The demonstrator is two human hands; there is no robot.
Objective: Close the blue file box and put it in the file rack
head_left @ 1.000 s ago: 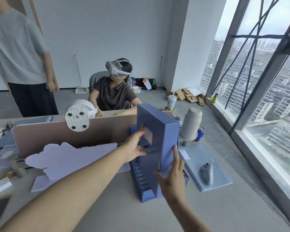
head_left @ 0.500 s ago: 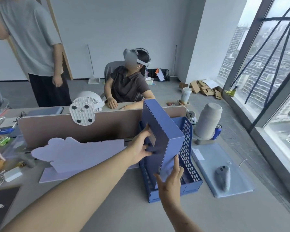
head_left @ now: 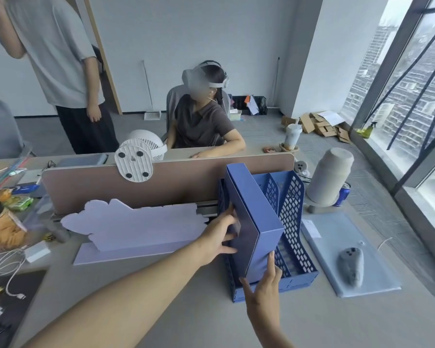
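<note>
The blue file box [head_left: 254, 214] stands closed and upright, its lower end down in the left slot of the blue perforated file rack [head_left: 293, 204]. My left hand [head_left: 217, 238] grips the box's left face, fingers curled round its near edge. My right hand [head_left: 263, 288] presses its fingertips against the lower part of the box's spine, at the rack's front. The rack's two slots on the right hold nothing.
A brown desk divider [head_left: 91, 187] with a white fan [head_left: 138, 159] runs behind the rack. A pale purple cutout board [head_left: 133, 224] lies left of it. A grey controller [head_left: 350, 266] rests on a light blue mat [head_left: 337, 237] at right. A beige flask [head_left: 330, 179], a seated person and a standing person are beyond.
The blue file box has gone down into the rack's left slot with both hands following it. My view has shifted, so the rack's right slots now show.
</note>
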